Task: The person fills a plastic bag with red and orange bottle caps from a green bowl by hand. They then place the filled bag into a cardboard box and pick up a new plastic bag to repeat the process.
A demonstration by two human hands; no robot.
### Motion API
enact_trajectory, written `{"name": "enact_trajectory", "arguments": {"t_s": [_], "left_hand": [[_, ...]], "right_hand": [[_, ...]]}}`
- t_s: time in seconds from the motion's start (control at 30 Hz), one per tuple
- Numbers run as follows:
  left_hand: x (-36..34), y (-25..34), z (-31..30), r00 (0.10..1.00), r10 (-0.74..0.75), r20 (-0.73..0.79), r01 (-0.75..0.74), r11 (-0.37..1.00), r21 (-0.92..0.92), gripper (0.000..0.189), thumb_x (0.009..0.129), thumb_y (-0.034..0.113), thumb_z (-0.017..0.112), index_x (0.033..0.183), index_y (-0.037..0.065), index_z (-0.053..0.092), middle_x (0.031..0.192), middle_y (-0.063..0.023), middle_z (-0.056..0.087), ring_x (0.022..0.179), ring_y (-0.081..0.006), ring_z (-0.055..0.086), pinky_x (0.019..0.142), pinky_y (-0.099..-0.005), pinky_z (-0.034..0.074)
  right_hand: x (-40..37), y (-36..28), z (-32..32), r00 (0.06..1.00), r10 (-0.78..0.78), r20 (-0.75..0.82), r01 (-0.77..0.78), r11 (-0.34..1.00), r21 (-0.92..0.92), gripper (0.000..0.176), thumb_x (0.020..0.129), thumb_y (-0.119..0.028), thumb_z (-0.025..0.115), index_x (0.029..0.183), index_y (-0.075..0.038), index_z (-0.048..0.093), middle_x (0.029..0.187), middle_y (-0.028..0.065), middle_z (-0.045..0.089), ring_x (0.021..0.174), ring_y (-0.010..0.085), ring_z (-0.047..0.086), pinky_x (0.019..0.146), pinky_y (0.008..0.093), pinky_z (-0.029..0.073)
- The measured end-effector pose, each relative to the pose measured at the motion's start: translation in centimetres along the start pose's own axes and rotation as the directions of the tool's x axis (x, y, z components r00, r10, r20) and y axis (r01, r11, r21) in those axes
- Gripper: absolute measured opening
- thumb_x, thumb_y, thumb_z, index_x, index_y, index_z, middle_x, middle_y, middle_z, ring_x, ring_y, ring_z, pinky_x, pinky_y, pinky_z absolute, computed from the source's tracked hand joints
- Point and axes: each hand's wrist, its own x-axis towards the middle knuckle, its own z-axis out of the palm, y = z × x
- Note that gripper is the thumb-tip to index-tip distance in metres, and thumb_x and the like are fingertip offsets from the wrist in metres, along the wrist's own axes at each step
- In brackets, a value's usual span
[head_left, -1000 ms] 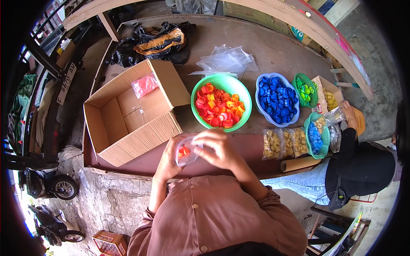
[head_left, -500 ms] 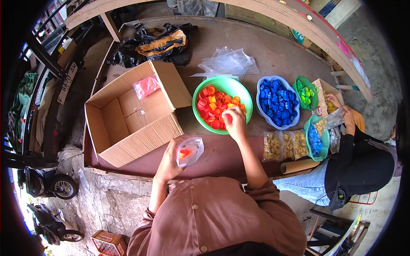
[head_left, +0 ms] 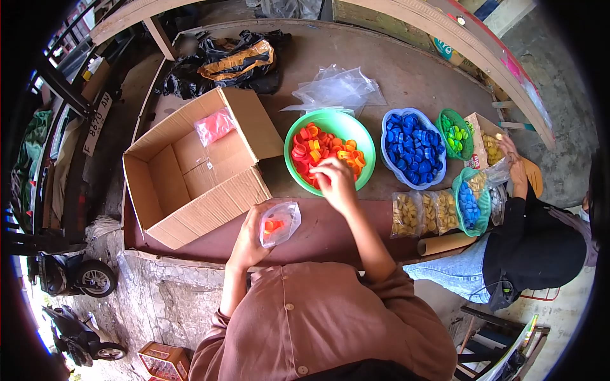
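Observation:
My left hand [head_left: 250, 240] is wrapped round a clear plastic bag [head_left: 287, 222] with a few orange-red bottle caps [head_left: 272, 225] inside. My right hand [head_left: 337, 185] hangs over the near side of a light green bowl [head_left: 366, 136] heaped with red and orange bottle caps [head_left: 314, 143]. Its fingers are curled together, and whatever they hold is hidden. Left of the bowl stands an open cardboard box [head_left: 200, 206] with a bag of pink-red things [head_left: 215, 126] in it. Loose clear plastic bags [head_left: 337, 91] lie behind the bowl.
To the right are a basin [head_left: 388, 162] of blue caps, a green basket [head_left: 448, 117] and a teal basket [head_left: 481, 223]. Filled bags of tan caps [head_left: 406, 214] lie near a cardboard tube [head_left: 448, 244]. A co-worker [head_left: 534, 235] works at the right. Black plastic [head_left: 213, 63] lies at the back.
My right hand has shifted slightly left over the bowl; the red cap seen at its fingers earlier no longer shows there. My left hand still holds the bag, almost in place.

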Motion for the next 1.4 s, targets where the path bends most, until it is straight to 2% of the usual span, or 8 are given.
{"name": "enact_trajectory", "arguments": {"t_s": [0.23, 0.47, 0.57, 0.7, 0.87, 0.93, 1.13, 1.4], "left_hand": [[0.1, 0.2, -0.1, 1.0, -0.011, 0.018, 0.012, 1.0, -0.011, 0.058, 0.059, 0.001, 0.068, 0.112, -0.002, 0.044, 0.108, -0.0176, 0.05, 0.105, -0.0324, 0.048, 0.09, -0.0351, 0.039], [-0.1, -0.1, 0.0, 1.0, 0.008, 0.01, -0.008, 1.0, -0.008, 0.058, 0.058, 0.001, 0.067, 0.111, -0.002, 0.044, 0.109, -0.0178, 0.05, 0.105, -0.0327, 0.048, 0.089, -0.0352, 0.039], [-0.1, -0.2, 0.1, 1.0, 0.021, 0.011, -0.022, 1.0, 0.012, 0.059, 0.058, 0.001, 0.068, 0.111, -0.002, 0.044, 0.109, -0.0179, 0.049, 0.105, -0.0326, 0.048, 0.09, -0.0353, 0.039], [0.0, 0.0, 0.2, 1.0, 0.023, 0.001, -0.023, 1.0, -0.005, 0.059, 0.059, 0.001, 0.069, 0.112, -0.001, 0.044, 0.109, -0.0176, 0.05, 0.105, -0.0322, 0.049, 0.09, -0.0354, 0.04], [0.0, 0.0, 0.6, 1.0, 0.011, -0.015, -0.012, 0.996, -0.085, 0.059, 0.059, 0.0, 0.069, 0.112, 0.0, 0.044, 0.11, -0.0172, 0.05, 0.105, -0.0319, 0.049, 0.089, -0.0355, 0.041], [-0.1, 0.2, 0.3, 1.0, 0.016, 0.008, -0.016, 1.0, -0.023, 0.059, 0.059, 0.0, 0.069, 0.112, -0.001, 0.044, 0.11, -0.0174, 0.05, 0.105, -0.0319, 0.049, 0.089, -0.0353, 0.04], [-0.1, 0.4, 0.1, 1.0, -0.007, 0.006, 0.007, 1.0, 0.005, 0.059, 0.059, 0.001, 0.069, 0.112, -0.001, 0.044, 0.109, -0.0176, 0.05, 0.105, -0.032, 0.049, 0.089, -0.0351, 0.04], [0.1, 0.1, 0.0, 1.0, 0.005, 0.016, -0.006, 1.0, 0.012, 0.058, 0.059, 0.001, 0.069, 0.112, -0.001, 0.044, 0.11, -0.0173, 0.05, 0.105, -0.0316, 0.05, 0.089, -0.0354, 0.041]], "right_hand": [[1.0, 3.9, 1.0, 0.933, 0.004, 0.361, 0.069, 0.98, -0.189, 0.011, 0.068, -0.006, 0.064, 0.075, -0.013, 0.067, 0.082, 0.003, 0.055, 0.085, 0.0225, 0.053, 0.078, 0.038, 0.04], [0.0, 5.2, 1.2, 0.991, 0.013, 0.132, -0.024, 0.996, 0.081, 0.009, 0.074, -0.013, 0.064, 0.082, -0.008, 0.064, 0.075, 0.0032, 0.055, 0.066, 0.0175, 0.054, 0.061, 0.03, 0.044], [0.3, 1.4, -0.8, 0.718, 0.652, 0.243, -0.543, 0.306, 0.782, 0.018, 0.084, -0.017, 0.057, 0.092, -0.001, 0.055, 0.071, -0.0014, 0.049, 0.062, 0.0031, 0.045, 0.055, 0.0175, 0.037], [-1.2, -5.4, -2.8, 0.982, 0.177, 0.061, -0.173, 0.734, 0.656, 0.009, 0.077, -0.008, 0.056, 0.084, -0.002, 0.054, 0.094, 0.0072, 0.052, 0.086, 0.0157, 0.05, 0.074, 0.0277, 0.039], [-2.6, -9.3, -2.2, 0.942, -0.263, 0.207, 0.237, 0.961, 0.141, 0.01, 0.077, -0.009, 0.058, 0.086, -0.004, 0.06, 0.101, 0.0126, 0.054, 0.098, 0.0256, 0.05, 0.086, 0.0361, 0.038], [-2.3, -7.1, -2.0, 0.974, -0.124, 0.188, 0.047, 0.929, 0.368, 0.012, 0.078, -0.007, 0.056, 0.089, -0.004, 0.061, 0.097, 0.0113, 0.057, 0.094, 0.025, 0.053, 0.083, 0.0349, 0.041], [-2.1, 2.7, -0.3, 0.995, 0.013, 0.094, 0.013, 0.962, -0.273, 0.016, 0.07, -0.01, 0.063, 0.086, -0.012, 0.064, 0.082, 0.0038, 0.056, 0.083, 0.0243, 0.052, 0.072, 0.035, 0.038], [-0.3, 4.8, 0.7, 0.992, 0.129, 0.001, -0.128, 0.99, 0.06, 0.013, 0.066, -0.016, 0.071, 0.072, -0.008, 0.064, 0.077, 0.0057, 0.059, 0.073, 0.0221, 0.057, 0.065, 0.0332, 0.044]]}}
